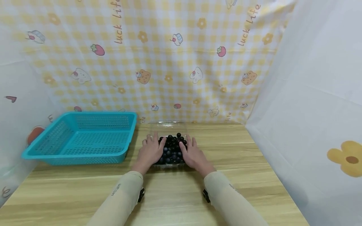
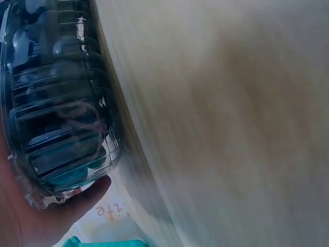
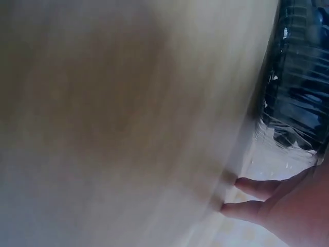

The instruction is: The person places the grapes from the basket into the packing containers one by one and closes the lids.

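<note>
A clear plastic clamshell box [image 1: 167, 165] full of dark, round, grape-like fruit [image 1: 171, 150] sits on the table, its lid [image 1: 168, 128] raised at the back. My left hand [image 1: 150, 150] grips the box's left side, thumb over the rim by the fruit. On the opposite side my right hand [image 1: 195, 155] holds the box, its thumb over the fruit. In the left wrist view a finger [image 2: 85, 201] runs along the box's end. The right wrist view has two fingers [image 3: 252, 212] stretched out beside the box, their tips close to the tabletop.
A turquoise plastic basket [image 1: 82, 159] with perforated walls stands on the left of the wooden table [image 1: 232, 157]. A checked cloth [image 1: 169, 62] hangs behind the table, and pale sheets [image 1: 305, 88] line the sides.
</note>
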### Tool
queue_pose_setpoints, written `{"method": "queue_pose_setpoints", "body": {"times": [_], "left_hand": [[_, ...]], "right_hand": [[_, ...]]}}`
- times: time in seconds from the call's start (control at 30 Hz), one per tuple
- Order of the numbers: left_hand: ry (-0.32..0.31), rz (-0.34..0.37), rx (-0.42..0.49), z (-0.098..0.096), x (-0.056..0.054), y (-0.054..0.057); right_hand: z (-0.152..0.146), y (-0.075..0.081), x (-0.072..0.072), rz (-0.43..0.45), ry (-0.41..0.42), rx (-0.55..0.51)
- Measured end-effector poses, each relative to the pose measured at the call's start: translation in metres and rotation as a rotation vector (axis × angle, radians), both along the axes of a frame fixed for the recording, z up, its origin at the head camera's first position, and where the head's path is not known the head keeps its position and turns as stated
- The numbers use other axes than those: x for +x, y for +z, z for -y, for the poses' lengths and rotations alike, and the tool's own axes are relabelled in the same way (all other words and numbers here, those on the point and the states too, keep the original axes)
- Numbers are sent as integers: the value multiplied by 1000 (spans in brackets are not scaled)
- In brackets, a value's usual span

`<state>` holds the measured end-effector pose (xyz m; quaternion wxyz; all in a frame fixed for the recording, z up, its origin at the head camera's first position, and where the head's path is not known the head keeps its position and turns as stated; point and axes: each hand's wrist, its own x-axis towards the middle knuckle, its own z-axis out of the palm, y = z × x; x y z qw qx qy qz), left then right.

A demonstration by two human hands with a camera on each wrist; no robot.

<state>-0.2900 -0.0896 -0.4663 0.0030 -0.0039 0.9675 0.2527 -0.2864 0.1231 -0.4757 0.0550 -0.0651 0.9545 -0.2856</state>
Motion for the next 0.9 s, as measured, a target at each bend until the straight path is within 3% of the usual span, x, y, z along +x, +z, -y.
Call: {"method": "queue_pose_setpoints", "body": {"times": [0.17, 0.3, 0.4, 0.63, 0.8, 0.9], "left_hand": [[-10, 33, 54, 3, -5, 3], [-28, 77, 100, 9, -10, 11], [-24, 97, 158, 16, -14, 17], [7, 114, 404, 27, -24, 23], [73, 130, 568, 29, -26, 27], [97, 155, 660, 30, -26, 29]], "right_hand": [[-1, 4, -1, 46, 11, -81], [0, 11, -3, 92, 52, -142], [-1, 14, -6, 76, 59, -149], [-3, 22, -13, 26, 79, -174], [-1, 28, -27, 18, 61, -323], [-2, 31, -36, 72, 12, -442]]}}
